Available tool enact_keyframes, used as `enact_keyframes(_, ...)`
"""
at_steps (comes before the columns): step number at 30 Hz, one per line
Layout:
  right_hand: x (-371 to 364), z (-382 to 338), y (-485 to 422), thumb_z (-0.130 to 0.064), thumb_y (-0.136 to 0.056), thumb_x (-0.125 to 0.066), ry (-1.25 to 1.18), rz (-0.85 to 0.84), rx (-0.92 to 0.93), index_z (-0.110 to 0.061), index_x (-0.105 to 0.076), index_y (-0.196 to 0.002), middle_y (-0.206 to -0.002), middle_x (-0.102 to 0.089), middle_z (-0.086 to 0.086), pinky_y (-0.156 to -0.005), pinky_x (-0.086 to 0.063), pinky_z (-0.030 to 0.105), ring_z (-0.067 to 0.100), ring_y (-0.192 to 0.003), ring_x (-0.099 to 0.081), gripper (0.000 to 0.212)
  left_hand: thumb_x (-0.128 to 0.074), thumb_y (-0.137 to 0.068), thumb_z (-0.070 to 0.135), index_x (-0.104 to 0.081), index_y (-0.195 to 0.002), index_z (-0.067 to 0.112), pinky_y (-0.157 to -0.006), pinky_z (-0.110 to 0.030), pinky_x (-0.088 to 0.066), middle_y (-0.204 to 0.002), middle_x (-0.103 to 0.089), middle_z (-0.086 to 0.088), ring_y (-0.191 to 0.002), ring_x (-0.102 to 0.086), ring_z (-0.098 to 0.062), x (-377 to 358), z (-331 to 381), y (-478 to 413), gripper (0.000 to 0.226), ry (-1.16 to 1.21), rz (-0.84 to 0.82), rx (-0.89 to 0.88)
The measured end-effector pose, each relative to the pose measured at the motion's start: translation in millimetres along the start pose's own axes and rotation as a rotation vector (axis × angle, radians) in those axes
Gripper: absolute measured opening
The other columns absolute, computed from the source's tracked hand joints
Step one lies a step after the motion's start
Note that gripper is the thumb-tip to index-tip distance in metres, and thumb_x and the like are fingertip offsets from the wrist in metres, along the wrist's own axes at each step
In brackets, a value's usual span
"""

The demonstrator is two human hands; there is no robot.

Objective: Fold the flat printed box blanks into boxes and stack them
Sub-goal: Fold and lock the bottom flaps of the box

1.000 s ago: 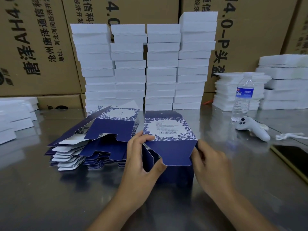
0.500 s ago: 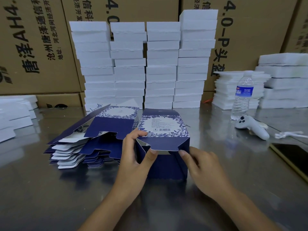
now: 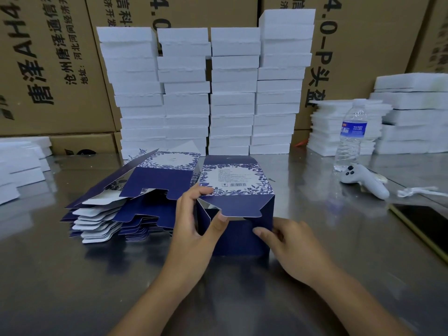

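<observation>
Steel table (image 3: 72,287) — flap (image 3: 240,206) of box (image 3: 242,241) folded lower, right hand (image 3: 293,246) gripping corner.

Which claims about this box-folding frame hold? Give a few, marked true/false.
1. The left hand and the right hand both hold the blue box. True.
2. The pile of flat blanks lies right of the box. False: it lies to its left.
3. The water bottle stands upright. True.
4. The box's front flap is tucked in. False: it sticks out, with a gap under it.
</observation>
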State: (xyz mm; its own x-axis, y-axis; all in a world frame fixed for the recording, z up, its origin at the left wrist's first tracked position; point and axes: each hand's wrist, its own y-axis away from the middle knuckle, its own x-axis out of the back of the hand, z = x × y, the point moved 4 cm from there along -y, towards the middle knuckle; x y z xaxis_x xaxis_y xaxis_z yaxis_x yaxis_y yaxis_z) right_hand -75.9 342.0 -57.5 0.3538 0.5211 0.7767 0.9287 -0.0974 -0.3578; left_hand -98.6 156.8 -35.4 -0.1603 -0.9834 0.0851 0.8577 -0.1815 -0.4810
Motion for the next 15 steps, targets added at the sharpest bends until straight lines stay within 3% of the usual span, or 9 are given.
enact_keyframes(5, 3.3, -3.6, 0.7, -0.049, -0.093, -0.047, 0.015, 0.011, -0.011, -0.019, -0.045, -0.067, -0.054, -0.042, -0.005, -0.055, -0.031, 0.032, 0.015, -0.056, -0.042, 0.040, -0.055, -0.064, 0.064, -0.047, -0.113, 0.038, -0.101, -0.036, -0.043, -0.127, -0.050, 0.001, -0.121, -0.049, -0.017, -0.8, 0.3, 0.2, 0.056, -0.007, -0.005, -0.004)
enact_keyframes(10, 1.3, -1.9, 2.3, -0.049, -0.092, -0.048, 0.079, -0.084, -0.038, -0.013, -0.050, -0.079, -0.066, -0.050, -0.005, -0.061, -0.038, 0.033, 0.021, -0.070, -0.053, 0.039, -0.058, -0.068, 0.065, -0.045, -0.115, 0.038, -0.095, -0.027, -0.044, -0.130, -0.048, 0.007, -0.123, -0.048, -0.014, -0.4, -0.1, 0.8, 0.056, 0.008, -0.011, -0.008)
enact_keyframes(15, 2.6, -1.6, 4.2, -0.054, -0.092, -0.044, 0.188, -0.086, -0.105, -0.014, -0.056, -0.077, -0.080, -0.065, -0.001, -0.067, -0.046, 0.030, 0.021, -0.080, -0.060, 0.045, -0.058, -0.064, 0.070, -0.044, -0.116, 0.039, -0.098, -0.030, -0.045, -0.131, -0.049, 0.007, -0.124, -0.047, -0.014, 0.1, -2.2, 0.3, 0.062, 0.019, -0.007, 0.003)
